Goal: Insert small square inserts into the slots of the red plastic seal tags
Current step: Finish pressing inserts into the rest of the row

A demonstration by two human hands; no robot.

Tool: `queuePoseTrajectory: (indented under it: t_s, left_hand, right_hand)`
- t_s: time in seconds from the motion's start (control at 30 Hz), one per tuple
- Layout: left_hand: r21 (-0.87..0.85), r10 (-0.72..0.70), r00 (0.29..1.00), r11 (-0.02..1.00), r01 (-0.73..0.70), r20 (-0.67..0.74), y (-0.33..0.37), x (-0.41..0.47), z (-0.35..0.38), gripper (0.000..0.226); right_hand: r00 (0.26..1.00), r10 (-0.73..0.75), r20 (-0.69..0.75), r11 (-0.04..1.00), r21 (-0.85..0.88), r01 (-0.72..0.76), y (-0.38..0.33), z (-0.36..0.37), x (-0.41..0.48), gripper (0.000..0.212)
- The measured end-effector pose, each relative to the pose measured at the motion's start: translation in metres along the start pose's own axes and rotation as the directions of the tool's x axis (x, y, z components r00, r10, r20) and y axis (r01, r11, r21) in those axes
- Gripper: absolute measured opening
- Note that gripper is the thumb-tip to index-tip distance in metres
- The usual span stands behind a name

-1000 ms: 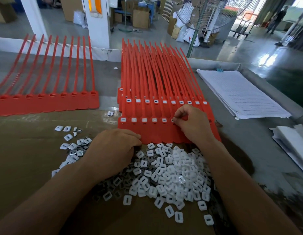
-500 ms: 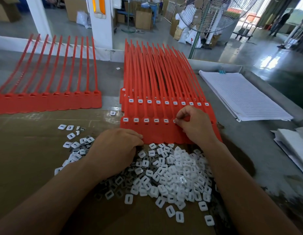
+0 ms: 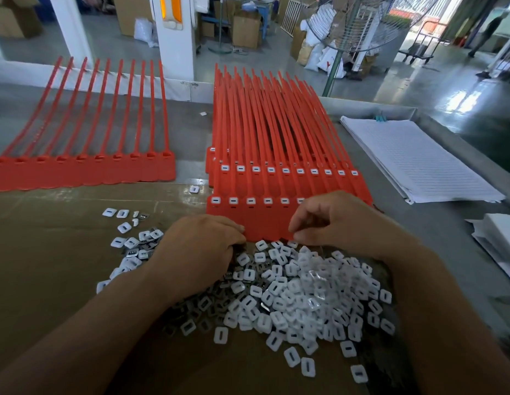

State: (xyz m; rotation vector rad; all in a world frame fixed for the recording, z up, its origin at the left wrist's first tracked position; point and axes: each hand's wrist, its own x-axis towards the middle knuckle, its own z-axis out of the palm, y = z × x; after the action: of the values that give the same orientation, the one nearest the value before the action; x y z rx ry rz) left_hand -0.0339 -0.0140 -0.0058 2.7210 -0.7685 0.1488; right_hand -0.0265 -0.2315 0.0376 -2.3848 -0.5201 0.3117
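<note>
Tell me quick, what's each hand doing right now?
Left hand: curled over the white inserts; any hold hidden, cannot tell.
Right hand: fingers curled by the near edge of the red tags; grip cannot be told.

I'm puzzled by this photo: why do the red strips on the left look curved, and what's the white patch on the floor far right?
Head view: the wide-angle lens likely bows the red strips near the frame edge; head view again, the white patch is daylight glare on the glossy floor.
</note>
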Motion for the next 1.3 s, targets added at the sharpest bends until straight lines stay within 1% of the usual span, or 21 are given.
queuePoseTrajectory:
  t_s: [0.07, 0.13, 0.2, 0.33, 0.47, 0.7, 0.83, 0.93, 0.97, 1.03, 1.13, 1.17, 1.23, 1.3]
  left_hand:
    - [0.006, -0.003, 1.0, 1.0, 0.003, -0.001, 0.0, 0.0, 0.0, 0.036]
    - [0.011, -0.002, 1.0, 1.0, 0.002, 0.0, 0.0, 0.0, 0.001, 0.037]
    - [0.014, -0.004, 1.0, 1.0, 0.004, -0.002, 0.0, 0.001, 0.0, 0.037]
    - [0.014, -0.009, 1.0, 1.0, 0.009, 0.002, 0.001, 0.001, -0.001, 0.037]
    - [0.019, -0.006, 1.0, 1.0, 0.006, -0.001, 0.001, 0.001, 0.0, 0.036]
    - [0.02, -0.003, 1.0, 1.0, 0.003, 0.007, 0.003, 0.0, 0.0, 0.037]
    - [0.01, -0.011, 1.0, 1.0, 0.011, 0.006, 0.003, 0.0, 0.0, 0.037]
    - [0.007, -0.009, 1.0, 1.0, 0.009, 0.003, 0.003, -0.001, -0.001, 0.037]
    - [0.008, -0.006, 1.0, 1.0, 0.006, 0.005, 0.003, -0.001, -0.001, 0.037]
    - [0.01, -0.001, 1.0, 1.0, 0.0, 0.011, 0.002, -0.001, -0.001, 0.037]
    - [0.011, -0.003, 1.0, 1.0, 0.002, 0.021, 0.003, 0.0, -0.001, 0.038]
    - [0.008, -0.006, 1.0, 1.0, 0.006, 0.024, 0.003, 0.0, -0.002, 0.038]
    - [0.006, -0.004, 1.0, 1.0, 0.003, 0.024, 0.003, 0.0, -0.002, 0.038]
    - [0.011, 0.002, 1.0, 1.0, -0.002, 0.021, 0.004, 0.0, -0.002, 0.038]
  right_hand:
    - [0.988, -0.024, 0.154, 0.999, -0.043, 0.031, -0.007, 0.003, -0.001, 0.017]
    - [0.964, -0.024, 0.264, 0.993, -0.102, 0.052, -0.013, 0.005, -0.002, 0.016]
    - [0.947, -0.01, 0.321, 0.986, -0.154, 0.063, -0.015, 0.006, -0.004, 0.016]
    - [0.921, 0.048, 0.387, 0.971, -0.233, 0.047, -0.018, 0.009, -0.005, 0.017]
    - [0.911, 0.072, 0.406, 0.962, -0.271, 0.045, -0.02, 0.015, -0.002, 0.023]
    - [0.914, 0.05, 0.402, 0.972, -0.229, 0.048, -0.02, 0.014, -0.005, 0.023]
    - [0.912, 0.049, 0.408, 0.978, -0.206, 0.039, -0.017, 0.015, -0.004, 0.018]
    - [0.901, 0.026, 0.432, 0.978, -0.199, 0.067, -0.018, 0.015, -0.004, 0.014]
    - [0.906, 0.01, 0.423, 0.982, -0.176, 0.071, -0.018, 0.013, -0.004, 0.016]
    - [0.934, -0.016, 0.358, 0.992, -0.11, 0.06, -0.017, 0.008, -0.005, 0.021]
    - [0.987, -0.032, 0.155, 0.998, 0.057, 0.023, -0.009, -0.001, -0.008, 0.017]
    - [0.998, -0.017, 0.067, 0.99, 0.137, 0.008, -0.005, -0.003, -0.009, 0.016]
    - [0.995, 0.048, -0.084, 0.956, 0.293, -0.021, 0.003, -0.007, -0.007, 0.017]
    - [0.975, 0.128, -0.184, 0.924, 0.378, -0.05, 0.011, -0.009, -0.003, 0.017]
